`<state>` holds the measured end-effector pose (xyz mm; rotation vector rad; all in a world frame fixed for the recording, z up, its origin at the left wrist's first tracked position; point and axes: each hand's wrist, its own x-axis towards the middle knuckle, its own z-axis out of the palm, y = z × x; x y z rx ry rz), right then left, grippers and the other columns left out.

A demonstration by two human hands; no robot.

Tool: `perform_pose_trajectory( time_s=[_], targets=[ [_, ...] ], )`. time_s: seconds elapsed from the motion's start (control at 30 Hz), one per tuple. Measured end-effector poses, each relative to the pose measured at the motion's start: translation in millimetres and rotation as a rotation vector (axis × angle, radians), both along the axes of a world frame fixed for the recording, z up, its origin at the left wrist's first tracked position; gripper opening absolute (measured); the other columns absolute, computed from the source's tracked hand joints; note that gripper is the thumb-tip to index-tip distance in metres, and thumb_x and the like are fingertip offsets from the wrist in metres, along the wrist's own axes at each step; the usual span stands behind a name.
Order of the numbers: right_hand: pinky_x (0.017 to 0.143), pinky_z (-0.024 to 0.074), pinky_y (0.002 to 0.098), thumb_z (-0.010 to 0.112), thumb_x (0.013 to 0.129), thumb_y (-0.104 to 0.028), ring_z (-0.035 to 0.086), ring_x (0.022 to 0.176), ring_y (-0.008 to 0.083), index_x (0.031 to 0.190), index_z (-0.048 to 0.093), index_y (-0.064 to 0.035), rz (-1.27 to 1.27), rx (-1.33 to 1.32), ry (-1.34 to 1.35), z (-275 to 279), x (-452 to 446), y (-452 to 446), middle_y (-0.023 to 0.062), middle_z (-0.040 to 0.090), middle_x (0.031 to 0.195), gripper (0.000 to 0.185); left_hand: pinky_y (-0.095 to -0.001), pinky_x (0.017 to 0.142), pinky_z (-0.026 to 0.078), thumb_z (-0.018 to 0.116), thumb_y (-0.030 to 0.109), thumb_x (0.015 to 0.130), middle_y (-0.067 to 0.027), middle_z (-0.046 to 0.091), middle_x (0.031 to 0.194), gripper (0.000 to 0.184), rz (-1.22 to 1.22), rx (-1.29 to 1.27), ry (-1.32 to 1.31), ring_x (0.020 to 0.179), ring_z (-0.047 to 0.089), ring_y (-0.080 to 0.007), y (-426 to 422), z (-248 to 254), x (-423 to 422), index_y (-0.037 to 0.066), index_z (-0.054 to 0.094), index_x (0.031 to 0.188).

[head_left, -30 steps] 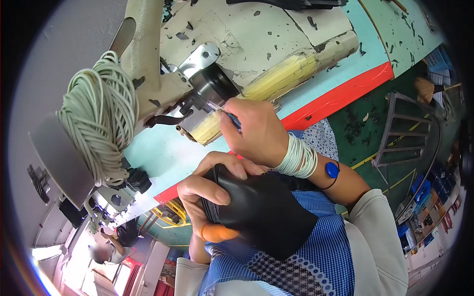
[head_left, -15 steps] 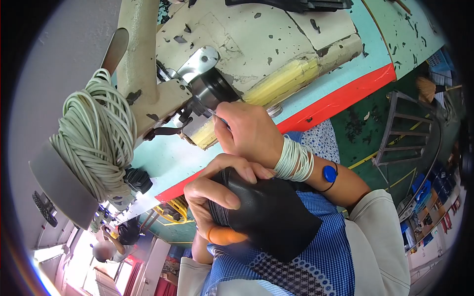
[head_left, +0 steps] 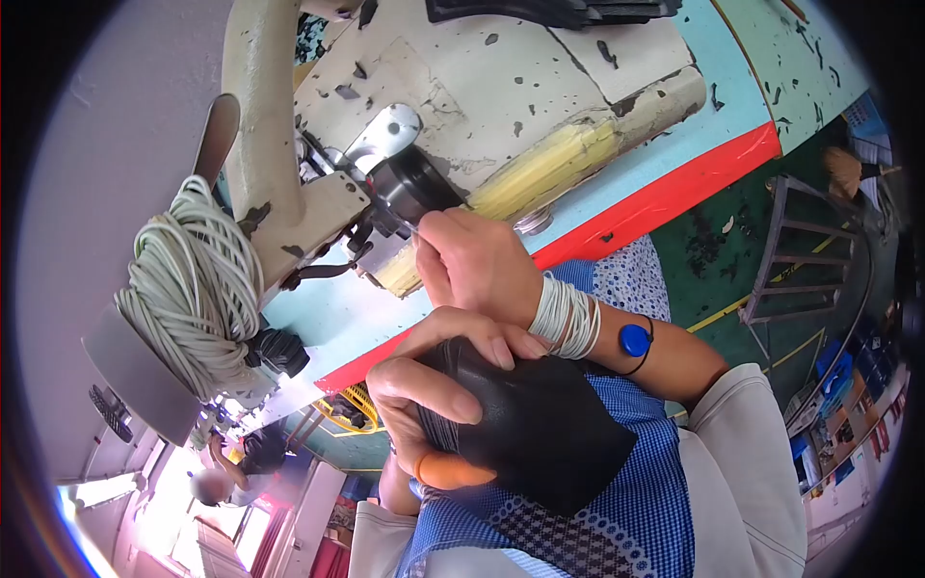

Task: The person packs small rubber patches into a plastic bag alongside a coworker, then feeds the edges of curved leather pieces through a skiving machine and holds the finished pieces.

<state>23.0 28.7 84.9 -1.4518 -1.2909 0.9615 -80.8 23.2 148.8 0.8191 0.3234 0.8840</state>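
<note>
My left hand [head_left: 424,376] is wrapped round a bundle of black leather pieces [head_left: 549,433], whose layered edges show beneath the fingers. An orange finger cover [head_left: 453,470] sits on one finger of that hand. Just above it, my right hand [head_left: 477,260] is closed in a fist beside the black round part [head_left: 414,183] of a sewing machine [head_left: 265,144]. Something thin seems to stick out at its fingertips, too small to name. White bands [head_left: 568,318] and a blue button-like disc [head_left: 634,340] are on the right wrist and forearm.
A thick coil of pale cord [head_left: 193,289] hangs on the machine at left. Black scraps lie on the worn machine bed [head_left: 501,96], with black pieces [head_left: 549,10] at its far edge. Red tape [head_left: 665,197] edges the table. A metal rack [head_left: 800,250] stands right; another person [head_left: 226,477] is far left.
The whole view has shifted a little, moving the cord and machine slightly. Both hands keep nearly the same pose, and the left still grips the leather pieces.
</note>
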Motion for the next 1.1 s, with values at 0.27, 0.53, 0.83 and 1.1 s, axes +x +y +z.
perform_pose_trajectory(
  time_s=[0.27,0.53,0.83,1.1],
  targets=[
    [0.055,0.0491,0.0363,0.062,0.081,0.0,0.059,0.061,0.0329,0.083,0.058,0.001,-0.036,0.129,0.123,-3,9,-10,0.0142,0.059,0.072,0.004,-0.0576,0.087,0.05,0.091,0.027,0.063,-0.0246,0.053,0.107,0.048,0.007,-0.029,0.038,0.101,0.06,-0.0469,2,3,1,0.008,0.062,0.096],
    [0.066,0.0477,0.0267,0.051,0.093,-0.009,0.059,0.07,0.0129,0.092,0.065,0.0049,-1.012,-0.213,0.002,-70,225,-48,0.0063,0.062,0.072,0.02,-0.0593,0.088,0.05,0.087,0.047,0.062,-0.0246,0.05,0.103,0.067,0.157,-0.029,-0.016,0.101,0.06,-0.0476,-5,8,-4,0.004,0.056,0.104],
    [0.079,0.0476,0.028,0.054,0.095,-0.013,0.06,0.086,0.0129,0.099,0.065,0.0068,-0.835,0.034,-0.048,-2,220,-6,0.009,0.067,0.089,0.023,-0.0608,0.084,0.051,0.087,0.021,0.067,-0.025,0.048,0.11,0.051,0.119,0.012,-0.102,0.1,0.059,-0.0508,-5,15,-20,0.003,0.055,0.104],
    [0.101,0.0398,0.0307,0.051,0.096,-0.028,0.048,0.125,0.0216,0.141,0.036,0.0039,0.283,-0.691,1.244,70,24,-83,0.0128,0.046,0.139,0.057,-0.0593,0.09,0.049,0.085,0.016,0.068,-0.0204,0.051,0.11,0.042,0.192,-0.002,-0.123,0.107,0.058,-0.0436,13,-1,-50,0.009,0.057,0.098]
  ],
)
